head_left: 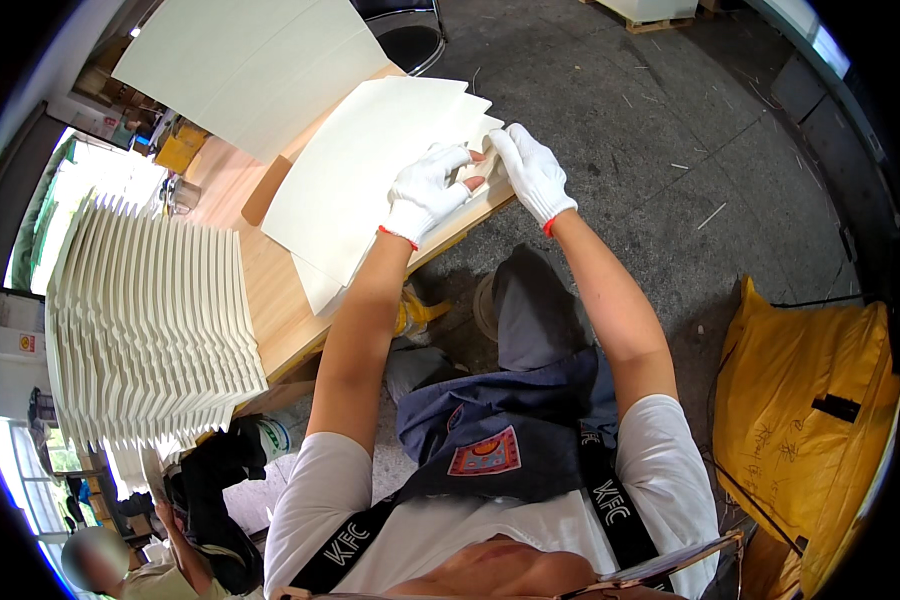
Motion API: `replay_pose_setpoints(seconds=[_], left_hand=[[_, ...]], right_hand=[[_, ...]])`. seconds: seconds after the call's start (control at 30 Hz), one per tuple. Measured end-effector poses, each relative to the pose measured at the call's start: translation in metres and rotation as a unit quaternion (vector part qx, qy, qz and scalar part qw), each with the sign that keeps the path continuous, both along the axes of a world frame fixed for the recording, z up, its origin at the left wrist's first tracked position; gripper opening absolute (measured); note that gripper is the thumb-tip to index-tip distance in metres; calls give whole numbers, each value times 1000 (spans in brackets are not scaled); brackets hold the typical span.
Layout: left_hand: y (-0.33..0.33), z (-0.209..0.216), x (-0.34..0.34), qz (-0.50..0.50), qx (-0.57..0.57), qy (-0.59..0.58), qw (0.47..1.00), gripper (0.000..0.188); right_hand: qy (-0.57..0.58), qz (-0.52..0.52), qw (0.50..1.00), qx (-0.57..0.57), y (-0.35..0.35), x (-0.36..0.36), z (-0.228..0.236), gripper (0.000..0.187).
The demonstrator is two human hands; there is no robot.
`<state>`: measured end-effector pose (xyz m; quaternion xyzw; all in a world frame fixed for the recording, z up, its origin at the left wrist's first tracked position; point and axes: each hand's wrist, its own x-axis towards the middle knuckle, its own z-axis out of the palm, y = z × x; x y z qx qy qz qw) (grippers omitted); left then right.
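A fanned stack of cream card sheets (370, 170) lies on a wooden table (270, 300), its near corner hanging over the table's edge. My left hand (425, 190), in a white knit glove, rests on top of the sheets at that corner with fingers curled. My right hand (532, 172), also gloved, pinches the corner of the same sheets from the right side. Both hands meet at the corner, thumbs close together.
A tall staggered pile of cream sheets (150, 320) fills the table's left part. More large sheets (240, 60) lie at the far end. A yellow sack (800, 400) sits on the concrete floor at right. Another person (100, 560) is at lower left.
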<state>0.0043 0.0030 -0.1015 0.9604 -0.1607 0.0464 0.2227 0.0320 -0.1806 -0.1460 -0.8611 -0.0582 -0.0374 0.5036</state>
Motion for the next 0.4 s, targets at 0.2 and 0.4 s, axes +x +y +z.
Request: replay_pose_setpoints(seconds=[0.2, 0.4], left_hand=[[4, -7, 4, -19, -18, -36, 999, 28], [1, 4, -1, 35, -47, 46, 997, 47]], right_hand=[[0, -2, 1000, 7, 0, -1, 1, 49], [26, 13, 1000, 2, -2, -5, 10, 52]])
